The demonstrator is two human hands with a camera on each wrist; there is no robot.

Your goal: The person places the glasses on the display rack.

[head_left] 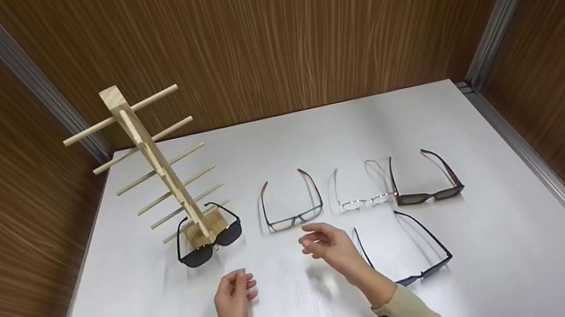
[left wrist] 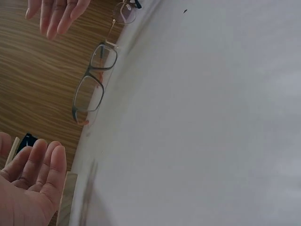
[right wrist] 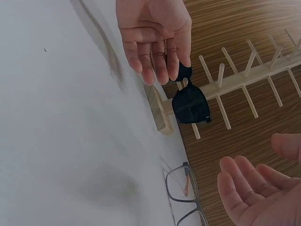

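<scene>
My left hand [head_left: 234, 300] hovers over the table with loosely bent fingers and nothing in it. Just beyond it, black sunglasses [head_left: 214, 244] hang low on a wooden display stand [head_left: 158, 163] with several pegs. My right hand [head_left: 333, 248] is also bare, its fingers relaxed, in front of the grey-framed eyeglasses [head_left: 296, 219] with brownish temple tips. Those eyeglasses stand on the table, temples pointing to the back. Under the right forearm, a second pair of black sunglasses [head_left: 435, 268] is partly covered. In the right wrist view the left hand [right wrist: 155, 37] overlaps the hung sunglasses [right wrist: 192, 104].
Thin wire-framed eyeglasses [head_left: 368, 201] and dark tortoiseshell sunglasses [head_left: 429, 195] sit side by side at the right, touching or nearly so. Wood-patterned panels [head_left: 294, 28] enclose the white table [head_left: 511, 234] at the back and sides.
</scene>
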